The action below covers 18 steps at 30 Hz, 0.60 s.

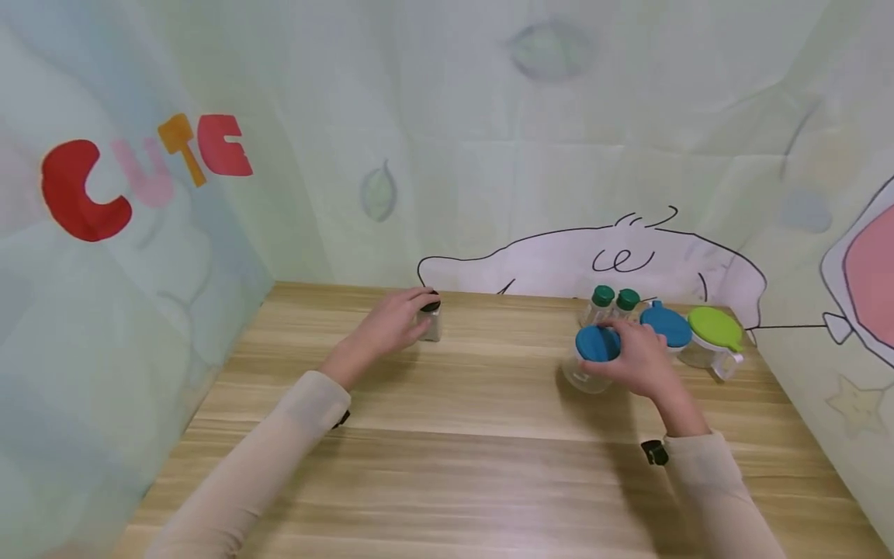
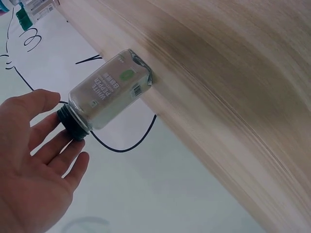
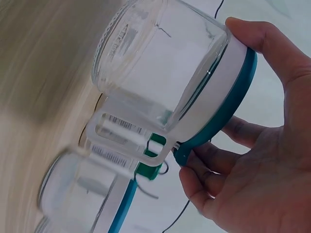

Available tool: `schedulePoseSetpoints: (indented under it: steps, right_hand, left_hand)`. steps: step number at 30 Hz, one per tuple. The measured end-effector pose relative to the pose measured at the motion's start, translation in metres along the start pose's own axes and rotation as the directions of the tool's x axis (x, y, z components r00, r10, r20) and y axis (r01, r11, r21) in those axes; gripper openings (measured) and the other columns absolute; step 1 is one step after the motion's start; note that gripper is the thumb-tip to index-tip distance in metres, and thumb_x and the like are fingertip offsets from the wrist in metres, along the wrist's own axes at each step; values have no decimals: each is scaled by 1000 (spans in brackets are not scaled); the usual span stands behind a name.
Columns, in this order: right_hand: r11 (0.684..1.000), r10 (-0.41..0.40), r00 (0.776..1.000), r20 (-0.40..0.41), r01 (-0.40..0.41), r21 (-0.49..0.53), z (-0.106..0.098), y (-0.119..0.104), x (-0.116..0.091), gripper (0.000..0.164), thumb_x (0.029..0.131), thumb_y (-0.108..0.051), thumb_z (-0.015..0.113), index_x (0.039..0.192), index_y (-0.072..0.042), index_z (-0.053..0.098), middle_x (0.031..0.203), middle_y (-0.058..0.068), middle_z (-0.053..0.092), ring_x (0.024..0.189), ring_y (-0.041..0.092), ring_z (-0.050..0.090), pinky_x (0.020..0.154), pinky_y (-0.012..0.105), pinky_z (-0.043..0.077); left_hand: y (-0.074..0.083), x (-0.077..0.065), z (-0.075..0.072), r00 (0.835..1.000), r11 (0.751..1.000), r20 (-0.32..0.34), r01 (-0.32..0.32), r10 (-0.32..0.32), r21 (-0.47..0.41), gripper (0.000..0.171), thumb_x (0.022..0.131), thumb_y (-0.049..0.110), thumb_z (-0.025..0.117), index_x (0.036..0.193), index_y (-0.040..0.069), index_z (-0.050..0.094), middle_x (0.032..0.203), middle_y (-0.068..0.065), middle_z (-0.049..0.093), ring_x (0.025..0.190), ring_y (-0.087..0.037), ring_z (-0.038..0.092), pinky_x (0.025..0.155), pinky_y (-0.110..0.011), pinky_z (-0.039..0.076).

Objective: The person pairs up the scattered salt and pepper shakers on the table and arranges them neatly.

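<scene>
My left hand (image 1: 391, 322) is at a small clear spice jar (image 1: 432, 324) with a black cap and pale powder inside. In the left wrist view its thumb and fingers are around the cap (image 2: 72, 122), while the jar's base is at the tabletop. On the right side, my right hand (image 1: 637, 357) holds a clear glass jar (image 1: 585, 379) by its blue lid (image 1: 597, 343). The right wrist view shows the thumb on one side of the white-and-blue lid and the fingers on the other. A clear handle (image 3: 129, 138) sticks out from this jar.
Two small jars with green caps (image 1: 604, 295) stand behind the right hand. Beside them are another blue-lidded jar (image 1: 665, 326) and a green-lidded jar (image 1: 714, 330) with a handle. A printed curtain (image 1: 335, 140) borders the wooden table (image 1: 447, 481).
</scene>
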State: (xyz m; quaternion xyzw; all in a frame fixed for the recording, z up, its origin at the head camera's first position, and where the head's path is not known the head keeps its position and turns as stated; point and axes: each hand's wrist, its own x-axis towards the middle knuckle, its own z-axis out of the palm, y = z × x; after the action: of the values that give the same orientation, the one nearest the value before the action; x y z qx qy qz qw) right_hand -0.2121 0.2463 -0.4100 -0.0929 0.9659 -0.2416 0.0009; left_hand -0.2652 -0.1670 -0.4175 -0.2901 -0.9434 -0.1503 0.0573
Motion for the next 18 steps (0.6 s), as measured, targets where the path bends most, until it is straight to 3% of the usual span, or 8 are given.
schedulePoseSetpoints:
  steps: [11,18]
  right_hand:
    - [999,-24,1000,-4,24,-39,13,-26,19,79,84,-41,87,146,-3,56,148,33,54,135,55,42,111,78,27]
    - [996,-65,998,5,65,-65,19,-45,31,79,83,-42,86,147,-4,57,149,32,53,135,54,43,110,77,28]
  left_hand:
    - [0,1,0,1000,1000,18,15,-15,-19,50,103,13,69,150,1,57,157,-22,53,141,-42,55,116,-54,46]
    - [-1,1,0,1000,1000,26,16,-16,11,56,100,15,74,151,1,56,157,-22,52,140,-41,56,116,-54,46]
